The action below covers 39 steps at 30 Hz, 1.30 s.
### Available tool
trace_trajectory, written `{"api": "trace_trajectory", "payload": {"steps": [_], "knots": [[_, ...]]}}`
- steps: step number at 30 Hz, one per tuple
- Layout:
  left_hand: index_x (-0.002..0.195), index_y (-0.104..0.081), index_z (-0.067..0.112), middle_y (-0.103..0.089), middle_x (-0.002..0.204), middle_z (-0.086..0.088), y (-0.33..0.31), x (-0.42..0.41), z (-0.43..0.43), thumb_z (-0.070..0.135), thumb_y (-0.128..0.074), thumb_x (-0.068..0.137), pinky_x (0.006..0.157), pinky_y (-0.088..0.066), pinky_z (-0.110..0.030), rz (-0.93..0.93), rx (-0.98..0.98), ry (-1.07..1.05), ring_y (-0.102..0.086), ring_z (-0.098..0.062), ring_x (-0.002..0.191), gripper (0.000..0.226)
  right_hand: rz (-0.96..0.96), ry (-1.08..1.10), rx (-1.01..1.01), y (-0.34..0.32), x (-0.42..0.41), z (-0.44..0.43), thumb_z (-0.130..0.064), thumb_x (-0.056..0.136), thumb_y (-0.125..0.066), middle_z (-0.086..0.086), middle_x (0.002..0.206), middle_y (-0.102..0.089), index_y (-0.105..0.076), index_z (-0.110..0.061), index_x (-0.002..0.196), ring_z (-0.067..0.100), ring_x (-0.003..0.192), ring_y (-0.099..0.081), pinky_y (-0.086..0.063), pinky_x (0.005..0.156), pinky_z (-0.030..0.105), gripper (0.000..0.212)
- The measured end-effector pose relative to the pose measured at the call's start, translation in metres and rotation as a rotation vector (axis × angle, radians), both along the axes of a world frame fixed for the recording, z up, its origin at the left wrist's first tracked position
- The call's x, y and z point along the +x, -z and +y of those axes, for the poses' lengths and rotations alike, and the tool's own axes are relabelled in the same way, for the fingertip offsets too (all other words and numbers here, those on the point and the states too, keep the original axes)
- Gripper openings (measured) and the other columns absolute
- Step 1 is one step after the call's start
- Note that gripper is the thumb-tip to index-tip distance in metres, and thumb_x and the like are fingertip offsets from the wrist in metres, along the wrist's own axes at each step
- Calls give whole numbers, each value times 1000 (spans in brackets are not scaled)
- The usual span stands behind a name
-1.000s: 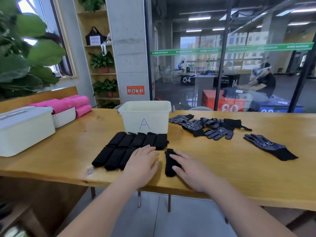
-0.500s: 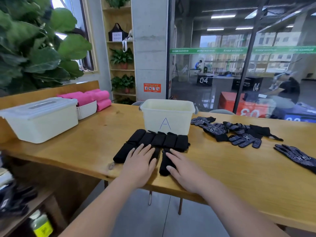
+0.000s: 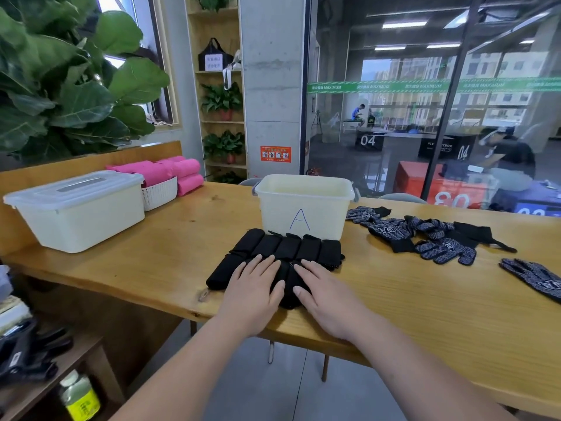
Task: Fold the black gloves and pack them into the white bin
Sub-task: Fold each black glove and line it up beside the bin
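Several folded black gloves point(image 3: 288, 247) lie side by side in two rows on the wooden table point(image 3: 170, 253), right in front of the white bin point(image 3: 303, 205) marked "A". My left hand point(image 3: 252, 290) lies flat on the near row, fingers spread. My right hand point(image 3: 324, 293) lies flat beside it, touching the rightmost folded glove of the near row point(image 3: 288, 290). A heap of unfolded black dotted gloves point(image 3: 422, 235) sits to the right of the bin. One more unfolded glove point(image 3: 537, 278) lies further right.
A lidded white box point(image 3: 76, 208) stands at the table's left, with pink rolled cloths point(image 3: 164, 174) in a white basket behind it. A big leafy plant point(image 3: 60, 83) overhangs the left. Glass wall behind; a low shelf point(image 3: 36, 360) at lower left.
My right hand has pushed the separate folded glove leftward against the others. My left hand has stayed on the near row. The view has swung left.
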State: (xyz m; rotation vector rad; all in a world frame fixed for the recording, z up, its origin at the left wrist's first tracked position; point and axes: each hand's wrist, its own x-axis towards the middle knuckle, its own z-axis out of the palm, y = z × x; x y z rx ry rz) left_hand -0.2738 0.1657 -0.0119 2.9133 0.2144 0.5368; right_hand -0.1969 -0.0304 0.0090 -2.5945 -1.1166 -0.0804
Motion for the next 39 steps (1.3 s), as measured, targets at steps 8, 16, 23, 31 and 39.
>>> {"api": "trace_trajectory", "payload": {"steps": [8, 16, 23, 31, 39], "knots": [[167, -28, 33, -19, 174, 17, -20, 13, -23, 57, -22, 111, 132, -3, -35, 11, 16, 61, -5, -6, 162, 61, 14, 29, 18, -19, 10, -34, -55, 111, -29, -11, 175, -9, -17, -30, 168, 11, 162, -4, -13, 131, 37, 63], [167, -30, 32, -21, 174, 14, -39, 45, -88, 53, -23, 112, 133, -3, -37, 1, 51, 205, -8, -9, 162, 59, 11, 143, -13, -23, 27, -101, -55, 111, -29, -7, 176, -11, -18, -28, 168, 15, 162, -7, -13, 130, 37, 64], [164, -36, 29, -26, 173, 12, -41, 79, -154, 52, -27, 112, 132, -7, -39, 16, 105, 321, -13, -12, 162, 57, -4, 277, -31, -21, 46, -163, -54, 111, -32, -4, 175, -17, -24, -26, 167, 16, 161, -13, -16, 128, 35, 63], [165, -34, 25, -27, 173, 7, -30, 119, -211, 53, -23, 112, 132, -9, -43, 94, 109, 426, -15, -14, 162, 61, -10, 424, -90, -5, 74, -219, -55, 111, -30, -2, 174, -20, -26, -24, 166, 18, 161, -15, -18, 129, 39, 64], [165, -34, 26, -29, 173, 6, -15, 154, -234, 53, -24, 112, 131, -11, -42, 136, 72, 429, -17, -15, 161, 60, -38, 509, -104, 11, 102, -246, -62, 108, -26, -5, 171, -26, -32, -24, 163, 16, 160, -15, -16, 130, 45, 67]]}}
